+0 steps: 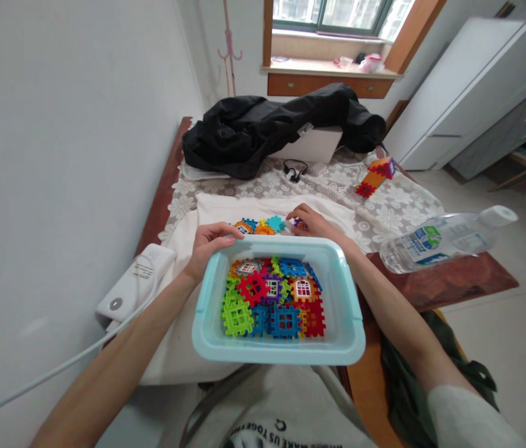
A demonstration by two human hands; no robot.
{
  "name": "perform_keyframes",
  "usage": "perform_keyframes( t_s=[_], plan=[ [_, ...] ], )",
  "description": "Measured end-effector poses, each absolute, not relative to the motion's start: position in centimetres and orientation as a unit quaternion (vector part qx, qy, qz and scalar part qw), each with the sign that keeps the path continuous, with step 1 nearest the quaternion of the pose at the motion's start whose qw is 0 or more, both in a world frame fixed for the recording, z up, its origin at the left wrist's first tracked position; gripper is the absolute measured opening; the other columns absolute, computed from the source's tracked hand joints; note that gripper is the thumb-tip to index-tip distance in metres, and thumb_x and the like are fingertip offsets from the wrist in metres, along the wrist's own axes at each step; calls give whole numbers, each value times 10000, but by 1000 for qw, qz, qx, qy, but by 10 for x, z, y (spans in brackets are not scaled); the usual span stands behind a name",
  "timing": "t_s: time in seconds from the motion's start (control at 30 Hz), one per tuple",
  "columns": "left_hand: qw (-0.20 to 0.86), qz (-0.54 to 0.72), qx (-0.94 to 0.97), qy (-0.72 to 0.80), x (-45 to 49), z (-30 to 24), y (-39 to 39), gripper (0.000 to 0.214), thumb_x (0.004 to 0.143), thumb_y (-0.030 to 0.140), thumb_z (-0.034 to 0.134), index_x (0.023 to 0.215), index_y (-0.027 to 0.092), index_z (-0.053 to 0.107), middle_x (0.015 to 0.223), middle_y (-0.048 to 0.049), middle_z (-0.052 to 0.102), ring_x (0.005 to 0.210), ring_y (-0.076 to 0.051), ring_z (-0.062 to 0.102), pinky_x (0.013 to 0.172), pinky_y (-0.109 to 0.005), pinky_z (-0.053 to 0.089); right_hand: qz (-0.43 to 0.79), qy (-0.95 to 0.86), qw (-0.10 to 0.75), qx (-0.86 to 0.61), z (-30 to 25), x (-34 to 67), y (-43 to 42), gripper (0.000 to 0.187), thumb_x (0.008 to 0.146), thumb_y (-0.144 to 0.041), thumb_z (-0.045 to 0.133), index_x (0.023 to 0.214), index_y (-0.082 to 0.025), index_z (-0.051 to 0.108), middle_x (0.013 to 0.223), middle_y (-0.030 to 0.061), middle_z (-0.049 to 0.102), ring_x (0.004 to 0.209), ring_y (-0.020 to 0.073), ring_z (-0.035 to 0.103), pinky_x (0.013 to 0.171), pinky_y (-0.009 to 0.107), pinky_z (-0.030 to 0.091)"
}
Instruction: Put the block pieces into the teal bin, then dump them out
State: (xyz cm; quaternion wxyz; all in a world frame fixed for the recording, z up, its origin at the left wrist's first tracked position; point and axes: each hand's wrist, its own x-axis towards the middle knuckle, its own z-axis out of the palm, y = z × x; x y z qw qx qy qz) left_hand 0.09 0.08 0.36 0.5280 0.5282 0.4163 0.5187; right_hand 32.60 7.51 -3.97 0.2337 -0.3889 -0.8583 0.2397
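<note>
A light blue plastic tub [207, 311] sits at the near edge of the table, filled with several colourful square interlocking tiles [272, 297]. My left hand [209, 242] curls over the tub's far left rim, close to an orange tile. My right hand [307, 223] is just behind the far rim, fingers pinched on a small purple tile piece. A short row of orange, blue and teal tiles [263, 225] lies on the white cloth between both hands.
A clear water bottle [435, 241] lies on its side at the right. A small built tile structure [375, 175] stands farther back. A black jacket [267, 127] covers a white box. A white power adapter [135, 283] with cable sits at the left.
</note>
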Motion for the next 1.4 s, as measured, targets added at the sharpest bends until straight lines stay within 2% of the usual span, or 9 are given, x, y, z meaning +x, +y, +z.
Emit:
perform_keyframes(
  t_s=[0.17, 0.37, 0.53, 0.67, 0.87, 1.07, 1.2, 1.27, 1.4],
  plan=[
    [531, 521, 524, 415, 1, 3, 1, 127, 639, 279, 812, 717, 196, 870, 711, -47, 797, 622, -167, 629, 572, -259, 458, 263, -799, 351, -411, -44, 329, 85, 221, 944, -301, 680, 1141, -207, 715, 1164, 105, 669, 1013, 242, 665, 912, 394, 568],
    [528, 519, 530, 413, 0, 1, 2, 125, 644, 269, 809, 723, 197, 874, 717, -43, 802, 641, -160, 626, 584, -244, 450, 484, -617, 489, -381, -34, 327, 84, 368, 867, -488, 831, 1093, -227, 701, 973, 10, 701, 708, 120, 600, 620, 243, 482],
    [538, 522, 528, 399, 1, 1, 1, 126, 650, 263, 807, 732, 198, 877, 703, -38, 791, 616, -153, 607, 559, -244, 440, 532, -568, 545, -311, 10, 324, 64, 384, 812, -499, 924, 1006, -241, 716, 949, -3, 691, 702, 95, 585, 600, 205, 493],
    [542, 522, 525, 398, 1, 1, 1, 123, 651, 262, 810, 731, 197, 876, 699, -37, 790, 610, -151, 611, 568, -246, 452, 507, -668, 489, -240, 55, 314, 33, 347, 845, -469, 919, 1039, -244, 740, 999, 21, 700, 825, 137, 647, 676, 238, 563],
    [539, 520, 524, 406, 0, 1, 1, 131, 651, 266, 808, 737, 194, 875, 718, -45, 799, 636, -168, 634, 562, -251, 458, 487, -814, 289, -126, 81, 303, 19, 355, 994, -473, 769, 1231, -210, 766, 1159, 87, 755, 1042, 194, 712, 956, 338, 599],
    [542, 522, 526, 397, 1, 1, 2, 127, 650, 270, 813, 730, 192, 874, 694, -40, 789, 605, -153, 616, 565, -247, 458, 380, -770, 430, -280, 11, 313, 55, 392, 1116, -532, 525, 1237, -240, 757, 1161, 75, 792, 1089, 212, 731, 993, 386, 592],
    [534, 524, 526, 404, 0, 0, 2, 123, 653, 271, 815, 732, 196, 874, 717, -43, 800, 632, -156, 634, 581, -244, 462, 281, -855, 278, -334, -42, 310, 66, 476, 1098, -489, 544, 1526, -289, 603, 1630, 113, 556, 1526, 309, 493, 1275, 585, 396],
    [530, 522, 528, 410, -1, 0, 2, 122, 651, 273, 817, 730, 200, 875, 730, -44, 807, 640, -158, 638, 585, -246, 463, 240, -894, 200, -322, -58, 306, 69, 500, 1088, -449, 547, 1561, -289, 570, 1689, 116, 486, 1601, 344, 386, 1315, 675, 272],
    [529, 521, 527, 413, -1, 1, 2, 121, 638, 278, 820, 719, 206, 874, 719, -40, 806, 636, -160, 638, 586, -248, 464, 203, -914, 189, -296, -68, 302, 75, 425, 1054, -396, 593, 1438, -225, 654, 1540, 157, 618, 1454, 339, 543, 1256, 619, 382]
  ],
)
